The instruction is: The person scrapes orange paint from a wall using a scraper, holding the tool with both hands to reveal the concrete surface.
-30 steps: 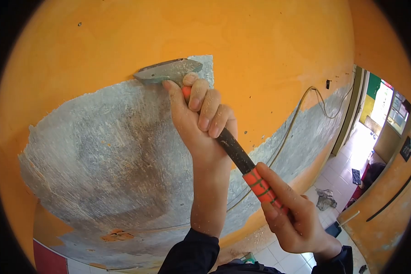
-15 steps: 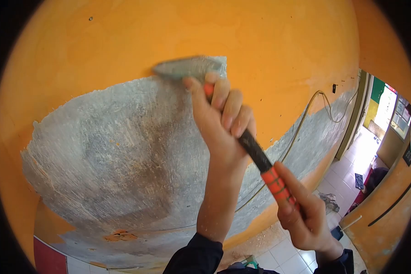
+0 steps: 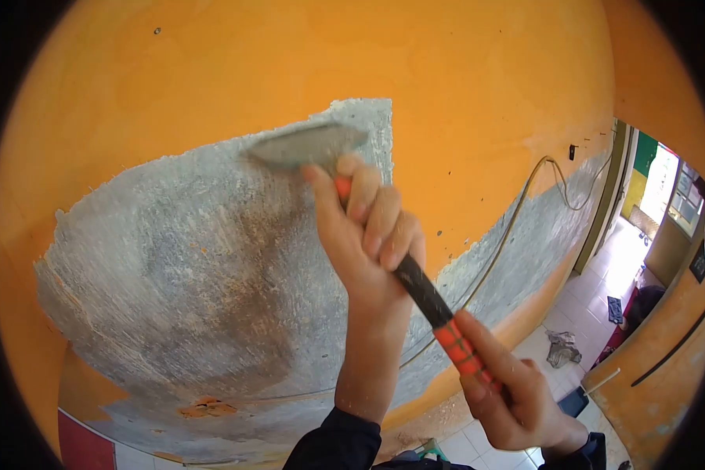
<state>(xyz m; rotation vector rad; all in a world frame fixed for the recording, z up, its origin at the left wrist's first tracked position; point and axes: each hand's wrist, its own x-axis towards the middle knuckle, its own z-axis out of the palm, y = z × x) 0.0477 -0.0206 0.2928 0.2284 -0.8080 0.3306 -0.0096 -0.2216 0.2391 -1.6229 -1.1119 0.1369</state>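
Observation:
I hold a long-handled wall scraper with both hands. Its wide grey blade (image 3: pixel 309 146), smeared by motion, lies over the upper part of the bare grey wall patch (image 3: pixel 188 235), just below the orange paint's edge. My left hand (image 3: pixel 372 219) is wrapped round the upper handle, close below the blade. Lower down, my right hand (image 3: pixel 517 399) grips the orange banded end of the black handle (image 3: pixel 424 291), its index finger stretched along it. The handle slants from the blade down to the right.
Orange paint (image 3: pixel 493 94) surrounds the patch. A thin cable (image 3: pixel 517 211) hangs along the wall at right. Beyond it are a doorway (image 3: pixel 654 188) and a tiled floor (image 3: pixel 576 313) with a crumpled grey thing (image 3: pixel 562 348). A red panel (image 3: pixel 86 442) is at lower left.
The scraper and both my hands have moved down and slightly left. The bare grey strip at the patch's top right corner, partly behind the blade before, now shows. Small dark specks appear right of my left hand.

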